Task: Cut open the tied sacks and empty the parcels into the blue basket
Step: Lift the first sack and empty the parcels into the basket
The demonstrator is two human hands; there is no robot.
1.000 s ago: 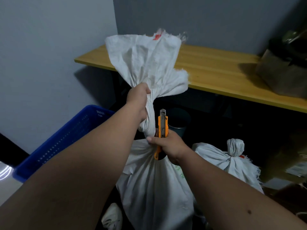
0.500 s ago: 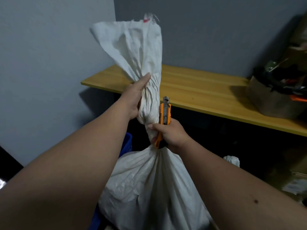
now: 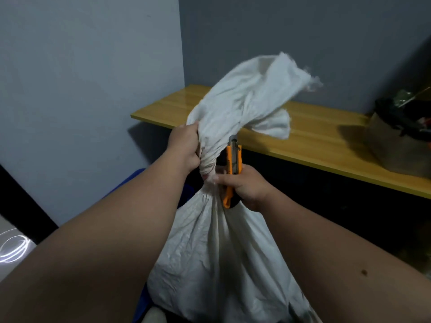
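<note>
The left hand (image 3: 186, 149) grips the twisted neck of a white woven plastic sack (image 3: 217, 250), fingers curled round the gathered cloth just above the tie. The right hand (image 3: 245, 187) is wrapped round an orange and black utility knife (image 3: 232, 170), held upright beside the neck — its metal tip touches or nearly touches the cloth, and which I cannot tell. The right thumb presses against the tied bundle. Above the left hand the loose top of the sack fans out to the right, blurred. The sack's full body hangs between the two forearms. A blue plastic basket (image 3: 186, 191) shows only as slivers behind the left forearm and below the sack. Behind runs a yellow wooden counter (image 3: 326, 136), carrying a brown bag of dark clutter (image 3: 401, 136) at its right end.
</note>
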